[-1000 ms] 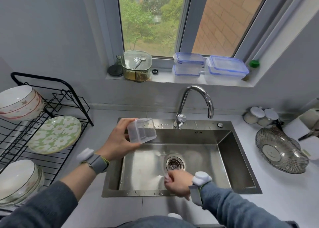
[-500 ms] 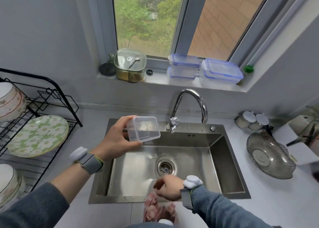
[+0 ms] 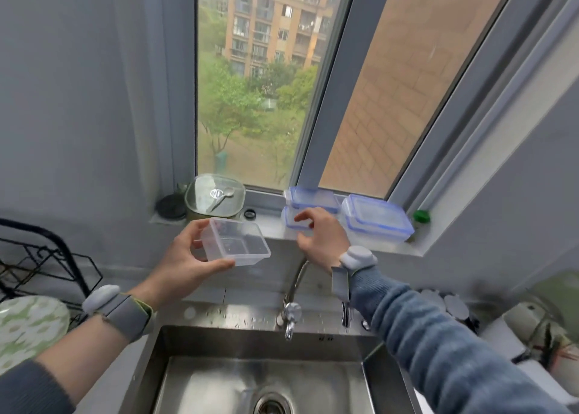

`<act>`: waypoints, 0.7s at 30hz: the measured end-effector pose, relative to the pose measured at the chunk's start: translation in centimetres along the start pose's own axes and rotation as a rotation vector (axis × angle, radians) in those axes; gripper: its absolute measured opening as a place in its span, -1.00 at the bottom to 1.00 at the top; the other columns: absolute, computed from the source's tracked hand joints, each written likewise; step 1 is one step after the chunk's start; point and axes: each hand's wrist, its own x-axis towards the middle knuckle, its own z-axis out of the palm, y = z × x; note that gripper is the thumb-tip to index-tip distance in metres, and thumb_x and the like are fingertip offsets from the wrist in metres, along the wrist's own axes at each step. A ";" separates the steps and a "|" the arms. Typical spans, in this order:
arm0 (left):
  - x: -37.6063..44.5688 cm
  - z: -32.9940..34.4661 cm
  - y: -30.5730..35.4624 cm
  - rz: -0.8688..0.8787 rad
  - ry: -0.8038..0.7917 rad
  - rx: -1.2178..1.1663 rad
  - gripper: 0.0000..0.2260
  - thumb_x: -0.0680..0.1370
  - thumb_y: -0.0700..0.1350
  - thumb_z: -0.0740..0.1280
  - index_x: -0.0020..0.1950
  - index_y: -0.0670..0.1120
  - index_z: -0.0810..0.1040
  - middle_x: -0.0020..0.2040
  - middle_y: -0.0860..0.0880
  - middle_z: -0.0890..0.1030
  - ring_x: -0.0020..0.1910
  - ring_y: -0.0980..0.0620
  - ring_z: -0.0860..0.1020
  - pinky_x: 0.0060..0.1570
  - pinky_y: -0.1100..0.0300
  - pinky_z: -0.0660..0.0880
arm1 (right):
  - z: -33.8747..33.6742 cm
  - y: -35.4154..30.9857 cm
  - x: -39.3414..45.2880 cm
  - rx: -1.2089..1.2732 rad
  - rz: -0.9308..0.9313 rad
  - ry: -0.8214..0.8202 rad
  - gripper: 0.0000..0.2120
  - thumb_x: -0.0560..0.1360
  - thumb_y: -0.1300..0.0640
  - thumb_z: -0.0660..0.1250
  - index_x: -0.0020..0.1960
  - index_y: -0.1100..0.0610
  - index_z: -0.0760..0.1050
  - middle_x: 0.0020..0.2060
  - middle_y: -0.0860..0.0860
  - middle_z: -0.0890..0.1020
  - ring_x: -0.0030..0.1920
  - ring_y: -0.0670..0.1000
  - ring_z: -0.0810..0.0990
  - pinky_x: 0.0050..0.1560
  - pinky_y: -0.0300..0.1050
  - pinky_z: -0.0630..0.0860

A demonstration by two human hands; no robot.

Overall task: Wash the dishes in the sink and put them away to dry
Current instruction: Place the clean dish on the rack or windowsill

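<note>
Left hand [image 3: 185, 257] raised over the steel sink [image 3: 263, 379], gripping a small clear rectangular plastic container [image 3: 235, 244]: thumb along the near bottom edge, fingers curled behind the left wall. Container without lid, tilted with the opening toward the camera, held in the air just in front of the grey windowsill [image 3: 360, 244] and not touching it. Grey band with a white module around the left wrist [image 3: 119, 307].

Right hand [image 3: 321, 236] lifted to the windowsill, fingers loosely curled and spread, holding nothing; fingertips [image 3: 302, 216] right at the lower one of two stacked clear boxes with blue lids [image 3: 310, 199]. Contact with this box cannot be told for sure. Same kind of band on the right wrist [image 3: 357, 258], then a blue-grey knitted sleeve [image 3: 438, 351].

On the sill, right of the stack, a larger clear box with a blue-edged lid [image 3: 376, 219], and beside it a small green cap [image 3: 421, 216]. On the left, a round glass-lidded pot [image 3: 214, 194] with a metal spoon [image 3: 221, 196] lying on the lid, then a dark round object [image 3: 170, 207] further left.

Below, curved chrome tap [image 3: 294, 291] behind the sink, partly hidden by the right forearm. Round drain [image 3: 272, 404] at the bottom edge. Black wire drying rack [image 3: 47, 263] on the left tabletop, with a green and white flowered plate [image 3: 28, 329] in it. Blurred items at the far right, not clear enough to name
</note>
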 end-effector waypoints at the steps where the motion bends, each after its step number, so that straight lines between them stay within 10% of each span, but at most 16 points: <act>1: 0.5 0.1 0.0 -0.004 0.005 -0.004 -0.31 0.28 0.02 0.68 0.33 0.16 0.47 0.24 0.15 0.58 0.18 0.13 0.58 -0.06 0.27 0.61 | -0.2 0.8 1.2 -0.055 0.002 0.009 -0.66 0.46 0.16 0.39 0.23 0.04 0.58 0.20 -0.01 0.61 0.19 0.04 0.58 0.14 -0.17 0.45; 9: 2.7 0.3 -0.9 -0.046 0.007 -0.023 -0.22 0.19 0.20 0.68 0.35 0.19 0.47 0.25 0.20 0.61 0.21 0.12 0.60 0.09 0.09 0.63 | -0.8 5.3 8.5 -0.403 0.037 -0.209 -0.36 0.62 0.01 0.31 0.63 0.02 0.16 0.64 0.00 0.16 0.64 0.10 0.10 0.60 0.08 0.13; 16: 2.7 1.1 -1.2 -0.088 0.014 -0.042 -0.33 0.30 -0.09 0.69 0.33 0.15 0.51 0.21 0.24 0.63 0.14 0.21 0.62 -0.04 0.26 0.60 | 0.1 5.8 8.8 -0.363 -0.040 -0.093 -0.62 0.63 -0.06 0.34 0.39 0.05 0.53 0.39 -0.06 0.57 0.37 0.07 0.52 0.40 -0.02 0.36; 21: 2.5 1.3 -1.6 -0.091 -0.002 -0.045 -0.32 0.31 -0.08 0.70 0.35 0.14 0.51 0.24 0.23 0.61 0.18 0.17 0.61 -0.02 0.24 0.62 | 0.3 6.2 8.6 -0.360 -0.071 -0.134 -0.48 0.57 -0.10 0.40 0.50 -0.02 0.45 0.48 -0.11 0.48 0.43 0.04 0.48 0.41 -0.02 0.40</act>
